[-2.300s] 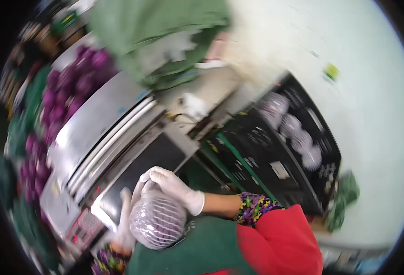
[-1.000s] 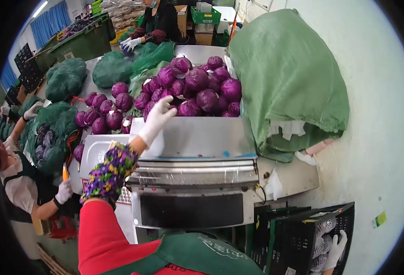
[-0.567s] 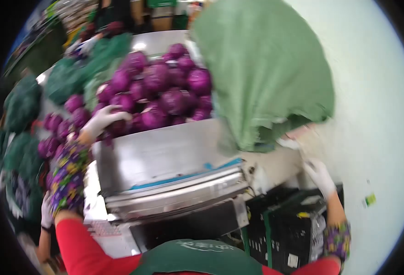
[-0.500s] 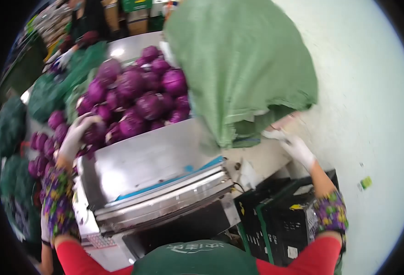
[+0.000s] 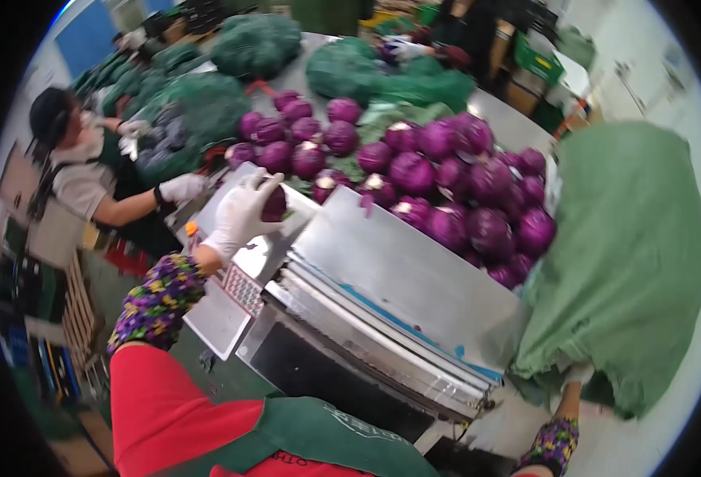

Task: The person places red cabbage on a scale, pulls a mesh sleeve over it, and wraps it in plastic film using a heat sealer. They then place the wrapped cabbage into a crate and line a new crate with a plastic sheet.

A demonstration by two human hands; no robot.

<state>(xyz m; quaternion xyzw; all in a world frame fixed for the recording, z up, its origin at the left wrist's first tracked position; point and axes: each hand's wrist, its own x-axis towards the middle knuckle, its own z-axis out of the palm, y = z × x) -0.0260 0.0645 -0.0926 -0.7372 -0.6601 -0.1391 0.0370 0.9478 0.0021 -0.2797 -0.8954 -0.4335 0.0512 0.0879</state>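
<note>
My gloved left hand (image 5: 243, 213) is closed round a red cabbage (image 5: 275, 208), above the weighing scale (image 5: 243, 290) at the left end of the steel wrapping machine (image 5: 390, 334). My gloved right hand (image 5: 579, 374) is at the mouth of a big green woven sack (image 5: 629, 262), its fingers hidden in the folds. Behind the machine's steel plate (image 5: 398, 262) lies a heap of red cabbages (image 5: 486, 187). Several more cabbages (image 5: 295, 135) lie farther left, behind my left hand.
At the left a co-worker (image 5: 88, 167) in white gloves stands beside green net sacks (image 5: 199, 119). Another person (image 5: 462, 40) is across the table, by a green net (image 5: 390, 75). A white wall (image 5: 700, 119) runs along the right.
The view has swung left. My left hand has gone from the cabbage heap to above the scale, with a cabbage in it. My right hand has moved into the sack's mouth.
</note>
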